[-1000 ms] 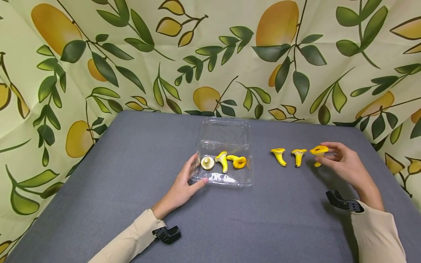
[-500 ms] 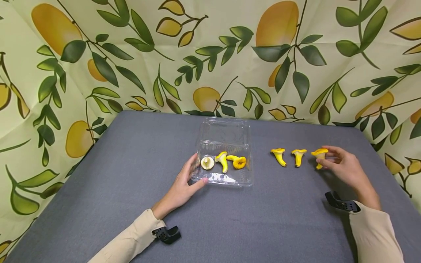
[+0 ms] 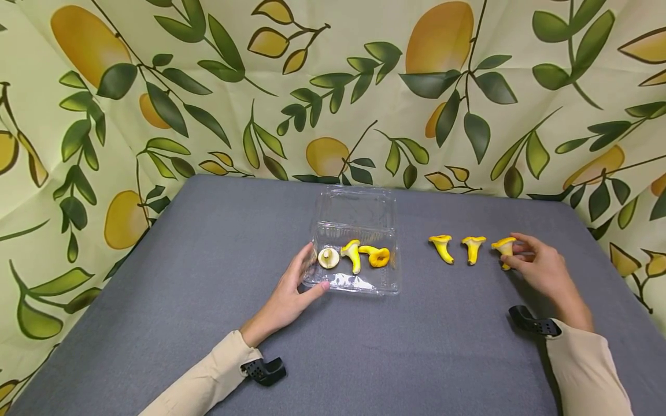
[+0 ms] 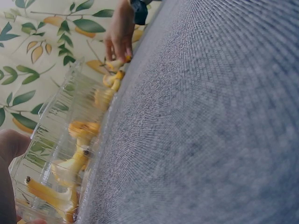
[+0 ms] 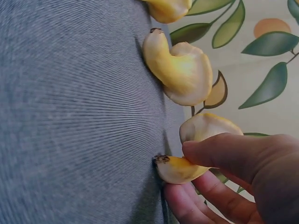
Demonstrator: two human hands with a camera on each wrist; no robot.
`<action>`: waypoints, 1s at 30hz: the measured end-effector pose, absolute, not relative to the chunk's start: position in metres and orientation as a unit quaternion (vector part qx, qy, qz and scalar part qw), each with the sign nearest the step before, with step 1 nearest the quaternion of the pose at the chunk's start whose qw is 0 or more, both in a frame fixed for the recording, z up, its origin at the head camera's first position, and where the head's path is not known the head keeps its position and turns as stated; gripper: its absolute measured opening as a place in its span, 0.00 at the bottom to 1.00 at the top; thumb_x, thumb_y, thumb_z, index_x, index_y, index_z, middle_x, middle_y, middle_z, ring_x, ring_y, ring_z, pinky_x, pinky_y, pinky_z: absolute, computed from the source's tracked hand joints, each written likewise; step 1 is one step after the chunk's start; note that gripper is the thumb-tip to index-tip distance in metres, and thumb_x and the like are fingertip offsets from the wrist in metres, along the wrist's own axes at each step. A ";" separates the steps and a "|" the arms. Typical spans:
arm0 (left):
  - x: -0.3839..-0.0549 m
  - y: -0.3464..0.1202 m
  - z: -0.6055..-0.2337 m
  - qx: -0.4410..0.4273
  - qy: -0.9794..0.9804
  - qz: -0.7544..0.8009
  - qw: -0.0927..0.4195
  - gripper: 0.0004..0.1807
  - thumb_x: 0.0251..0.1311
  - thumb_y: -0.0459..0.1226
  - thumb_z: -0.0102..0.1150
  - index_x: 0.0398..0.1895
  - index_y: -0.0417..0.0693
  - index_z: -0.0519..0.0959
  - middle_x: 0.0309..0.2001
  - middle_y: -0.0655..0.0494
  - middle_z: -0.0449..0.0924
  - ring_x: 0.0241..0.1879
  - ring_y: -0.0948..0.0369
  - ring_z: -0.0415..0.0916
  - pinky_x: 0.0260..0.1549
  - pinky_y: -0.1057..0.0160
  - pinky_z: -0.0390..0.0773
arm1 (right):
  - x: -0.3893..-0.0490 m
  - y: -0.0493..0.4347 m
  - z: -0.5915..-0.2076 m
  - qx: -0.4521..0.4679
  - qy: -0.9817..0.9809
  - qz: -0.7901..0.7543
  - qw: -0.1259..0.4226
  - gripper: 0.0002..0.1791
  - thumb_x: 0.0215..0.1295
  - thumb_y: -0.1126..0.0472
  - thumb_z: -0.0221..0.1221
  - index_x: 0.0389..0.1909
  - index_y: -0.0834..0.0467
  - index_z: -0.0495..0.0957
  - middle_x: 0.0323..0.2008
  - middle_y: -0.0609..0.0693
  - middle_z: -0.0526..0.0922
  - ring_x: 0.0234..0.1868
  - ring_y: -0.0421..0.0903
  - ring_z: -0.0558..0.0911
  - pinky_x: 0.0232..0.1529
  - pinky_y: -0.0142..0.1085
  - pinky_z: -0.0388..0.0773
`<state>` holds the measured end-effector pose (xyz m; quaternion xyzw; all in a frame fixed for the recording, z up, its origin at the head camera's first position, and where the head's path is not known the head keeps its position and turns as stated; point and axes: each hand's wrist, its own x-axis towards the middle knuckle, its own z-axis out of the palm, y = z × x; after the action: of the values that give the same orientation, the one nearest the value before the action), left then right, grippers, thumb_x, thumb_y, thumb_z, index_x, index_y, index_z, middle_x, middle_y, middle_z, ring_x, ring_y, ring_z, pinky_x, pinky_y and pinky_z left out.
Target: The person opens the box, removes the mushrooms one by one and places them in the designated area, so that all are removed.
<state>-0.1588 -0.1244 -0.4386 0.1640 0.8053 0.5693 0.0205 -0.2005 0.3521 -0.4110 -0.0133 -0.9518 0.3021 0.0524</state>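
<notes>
I pinch a yellow mushroom (image 3: 502, 245) by its stem between the thumb and fingers of my right hand (image 3: 546, 268); its cap is uppermost, and its dark stem end is down at the cloth, though I cannot tell whether it touches. It sits at the right end of a row, just beside a second mushroom (image 3: 472, 248), with a third mushroom (image 3: 441, 248) near that one, both lying with their caps away from me. Well to their left, my left hand (image 3: 288, 292) grips the near left corner of a clear container (image 3: 354, 283), thumb at the front edge, fingers along the side. Its lid (image 3: 357, 208) lies folded back. Inside are a pale upturned mushroom (image 3: 328, 259), a slanting mushroom (image 3: 352, 254) and an orange-capped mushroom (image 3: 378, 257). Grey cloth (image 3: 411, 352) covers the table; a fruit-and-leaf patterned curtain (image 3: 281, 86) hangs behind.
</notes>
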 end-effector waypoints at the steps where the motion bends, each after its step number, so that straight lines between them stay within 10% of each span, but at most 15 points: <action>1: -0.159 -0.124 -0.438 0.163 0.805 0.570 0.021 0.46 0.65 0.39 0.62 0.79 0.45 0.46 0.79 0.41 0.48 0.76 0.45 0.54 0.72 0.41 0.61 | -0.200 0.351 -0.411 -0.018 -0.952 0.301 0.051 0.32 0.67 0.61 0.62 0.65 0.74 0.66 0.50 0.75 0.78 0.44 0.63 0.85 0.23 0.21 0.73; 6: -0.159 -0.124 -0.438 0.161 0.804 0.572 0.024 0.46 0.65 0.39 0.62 0.79 0.46 0.46 0.79 0.41 0.48 0.76 0.46 0.54 0.73 0.42 0.60 | -0.200 0.349 -0.412 -0.039 -0.956 0.285 0.057 0.32 0.66 0.59 0.64 0.64 0.74 0.66 0.48 0.75 0.79 0.49 0.73 0.80 0.22 0.21 0.71; 15: -0.159 -0.125 -0.438 0.156 0.805 0.571 0.030 0.46 0.65 0.39 0.62 0.80 0.47 0.45 0.79 0.42 0.47 0.77 0.47 0.53 0.73 0.42 0.58 | -0.198 0.347 -0.411 -0.061 -0.957 0.279 0.058 0.33 0.67 0.55 0.63 0.65 0.72 0.67 0.48 0.72 0.82 0.23 0.18 0.69 0.21 0.24 0.72; 30: -0.159 -0.125 -0.438 0.160 0.806 0.569 0.026 0.46 0.65 0.39 0.62 0.80 0.46 0.45 0.79 0.42 0.48 0.76 0.46 0.55 0.73 0.42 0.60 | -0.198 0.344 -0.414 -0.063 -0.947 0.311 0.056 0.33 0.69 0.54 0.60 0.65 0.73 0.66 0.47 0.74 0.82 0.20 0.23 0.76 0.20 0.25 0.75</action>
<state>-0.1585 -0.1246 -0.4378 0.1598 0.8060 0.5693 0.0259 -0.1985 0.3439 -0.4141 -0.0632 -0.9465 0.3113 0.0559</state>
